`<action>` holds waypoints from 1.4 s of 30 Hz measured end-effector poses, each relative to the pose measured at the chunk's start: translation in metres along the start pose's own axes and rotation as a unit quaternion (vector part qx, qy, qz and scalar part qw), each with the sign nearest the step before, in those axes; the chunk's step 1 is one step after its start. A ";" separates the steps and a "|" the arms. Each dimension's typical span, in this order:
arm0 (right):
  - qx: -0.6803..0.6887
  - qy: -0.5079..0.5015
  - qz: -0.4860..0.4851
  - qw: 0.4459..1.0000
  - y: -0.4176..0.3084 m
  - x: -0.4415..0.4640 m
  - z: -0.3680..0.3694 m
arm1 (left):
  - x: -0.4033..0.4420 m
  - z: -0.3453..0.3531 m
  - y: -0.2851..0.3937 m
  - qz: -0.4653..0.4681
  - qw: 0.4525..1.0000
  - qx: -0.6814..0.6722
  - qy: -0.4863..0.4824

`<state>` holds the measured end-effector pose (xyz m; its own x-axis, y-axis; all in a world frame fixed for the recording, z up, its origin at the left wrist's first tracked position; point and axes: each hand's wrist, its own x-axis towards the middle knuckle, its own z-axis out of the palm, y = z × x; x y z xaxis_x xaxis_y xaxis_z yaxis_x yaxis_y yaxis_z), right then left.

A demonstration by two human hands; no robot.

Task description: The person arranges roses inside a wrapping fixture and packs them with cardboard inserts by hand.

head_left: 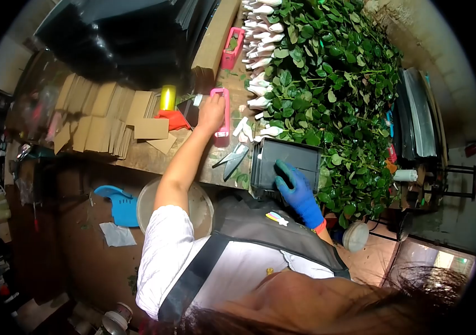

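My bare left hand (213, 114) lies over a long pink plastic holder (227, 118) on the bench, its fingers bent down onto it. The fingertips are partly hidden, and I cannot make out anything else in them. My right hand (292, 185) wears a blue glove with green on the fingers. Its thumb and fingers are apart over a dark grey plastic tray (299, 149) at the bench's front edge. Between the hands lie scissors (231, 162) with their blades spread, beside some small white pieces (244, 129).
Leafy stems (333, 84) with white-wrapped heads (260, 50) are piled to the right. Cardboard pieces (101, 120), a yellow roll (167, 97) and red material (175, 119) lie left. Another pink holder (232, 47) sits farther back. A round bucket (193, 206) stands below the bench.
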<state>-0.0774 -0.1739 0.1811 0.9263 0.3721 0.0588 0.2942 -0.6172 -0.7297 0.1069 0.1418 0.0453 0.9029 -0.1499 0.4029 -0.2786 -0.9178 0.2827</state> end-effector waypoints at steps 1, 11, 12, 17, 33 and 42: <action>0.000 0.001 0.000 1.000 0.001 0.000 0.000 | 0.001 -0.001 0.002 -0.007 1.000 -0.013 0.007; 0.027 -0.010 -0.002 1.000 -0.040 0.023 0.003 | -0.054 -0.038 0.059 -0.194 0.874 -0.437 0.081; 0.040 -0.009 0.007 0.999 -0.046 0.032 0.009 | -0.065 -0.039 0.075 -0.133 0.889 -0.423 0.117; 0.089 -0.065 0.072 0.991 -0.041 0.060 0.044 | -0.104 -0.103 0.152 -0.099 0.878 -0.468 0.031; 0.321 -0.204 0.149 0.913 -0.021 0.056 0.045 | -0.220 -0.087 0.075 -0.103 0.937 -0.239 -0.231; 0.571 -0.180 0.194 0.777 -0.006 0.068 0.032 | -0.016 -0.045 -0.116 -0.220 0.955 0.034 0.197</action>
<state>-0.0241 -0.1230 0.1677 0.7074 0.6077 -0.3608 -0.5817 0.2106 -0.7857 0.1098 0.2673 0.0451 0.7310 0.3928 0.5580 0.1327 -0.8840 0.4483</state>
